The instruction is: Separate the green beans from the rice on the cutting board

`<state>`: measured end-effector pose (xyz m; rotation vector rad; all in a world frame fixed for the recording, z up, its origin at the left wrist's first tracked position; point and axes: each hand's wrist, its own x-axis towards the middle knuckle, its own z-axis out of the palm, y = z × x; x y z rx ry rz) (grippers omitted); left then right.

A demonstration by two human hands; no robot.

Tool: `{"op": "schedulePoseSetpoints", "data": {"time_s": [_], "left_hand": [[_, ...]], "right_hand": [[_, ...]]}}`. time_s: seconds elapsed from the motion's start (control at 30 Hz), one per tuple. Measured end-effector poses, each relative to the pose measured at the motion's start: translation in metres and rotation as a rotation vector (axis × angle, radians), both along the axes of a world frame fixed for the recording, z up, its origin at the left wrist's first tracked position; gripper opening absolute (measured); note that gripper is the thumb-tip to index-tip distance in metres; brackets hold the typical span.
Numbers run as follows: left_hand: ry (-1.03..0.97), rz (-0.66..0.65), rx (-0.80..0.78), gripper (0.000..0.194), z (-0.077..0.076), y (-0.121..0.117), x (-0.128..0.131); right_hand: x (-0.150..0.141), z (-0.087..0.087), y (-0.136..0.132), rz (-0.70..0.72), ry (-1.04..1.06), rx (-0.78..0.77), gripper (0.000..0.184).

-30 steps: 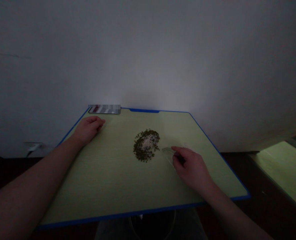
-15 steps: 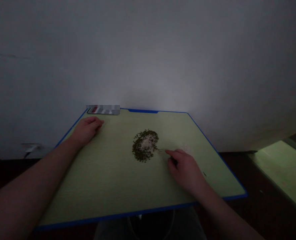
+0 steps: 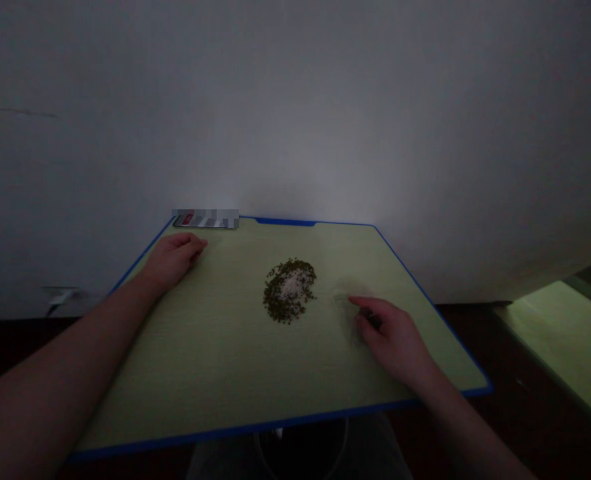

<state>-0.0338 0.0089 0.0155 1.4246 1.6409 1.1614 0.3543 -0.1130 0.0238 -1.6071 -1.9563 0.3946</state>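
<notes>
A mixed pile [image 3: 289,291] of small green and whitish grains lies spread on a pale table top [image 3: 215,373] with a blue rim. To the right of this pile, my right hand [image 3: 392,340] is over the table, its index finger stretched towards the grains and its thumb apart from it. The other fingers curl under. A faint pale streak shows at the index fingertip; motion smear hides what it is. Resting near the far left edge, my left hand [image 3: 175,257] has its fingers curled together, with nothing visible in them.
A phone-like flat device [image 3: 208,219], partly blurred out, lies at the far left corner. Behind the table stands a grey wall [image 3: 295,120]. Below the front edge a dark round container [image 3: 302,447] is between the knees. Another pale surface [image 3: 570,340] appears at right.
My right hand has drawn back to the right, away from the pile. The left hand and the pile look the same.
</notes>
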Motion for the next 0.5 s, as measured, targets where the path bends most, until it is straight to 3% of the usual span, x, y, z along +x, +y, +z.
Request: {"op": "schedulePoseSetpoints", "data": {"time_s": [0.13, 0.23, 0.5], "left_hand": [[0.044, -0.004, 0.014, 0.028, 0.003, -0.002, 0.002], [0.030, 0.008, 0.012, 0.025, 0.001, -0.001, 0.001], [-0.014, -0.022, 0.019, 0.026, -0.006, 0.004, -0.004]], "right_hand": [[-0.026, 0.004, 0.002, 0.114, -0.003, -0.017, 0.033], [-0.037, 0.005, 0.007, 0.113, -0.064, -0.011, 0.035], [-0.007, 0.001, 0.005, -0.009, -0.077, -0.056, 0.034]]}}
